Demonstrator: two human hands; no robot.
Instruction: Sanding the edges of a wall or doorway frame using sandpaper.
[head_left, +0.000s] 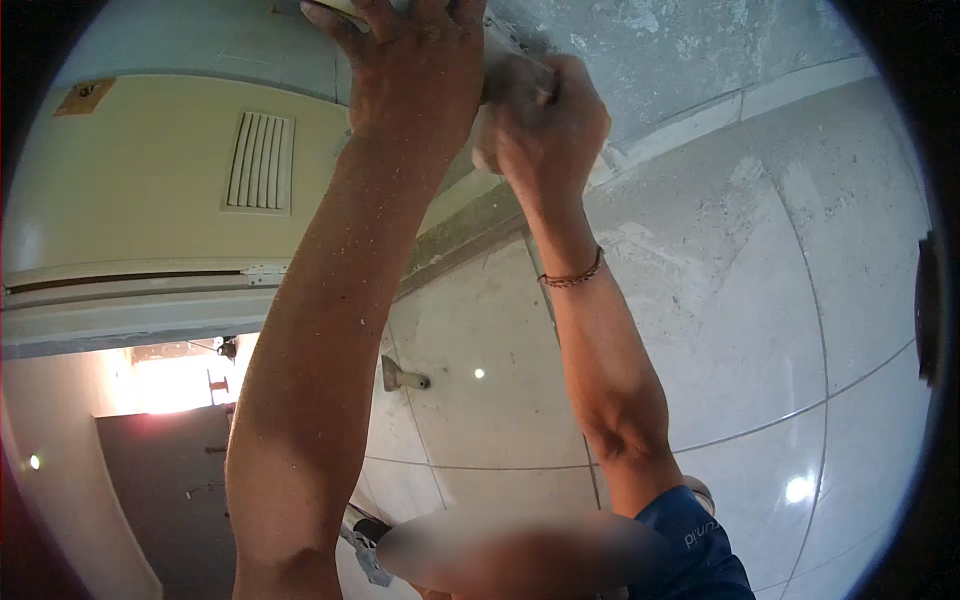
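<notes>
My left hand (420, 71) is raised at the top of the view, its back to the camera and fingers spread over a pale edge at the picture's rim. Just right of it, my right hand (547, 120) is curled into a fist and blurred; part of a tool seems to show at its fingers, but its kind is hidden. Both hands are close to the rough grey wall (712, 45). Pale specks dot the left forearm. A putty knife (405, 375) lies on the tiled floor between the forearms.
A cream door (165, 165) with a white louvred vent (259, 163) spans the upper left. Below it is a bright opening beside a dark grey panel (165, 480). A dusty ledge (465, 232) runs under the hands. Large pale floor tiles (720, 337) carry dust and smears.
</notes>
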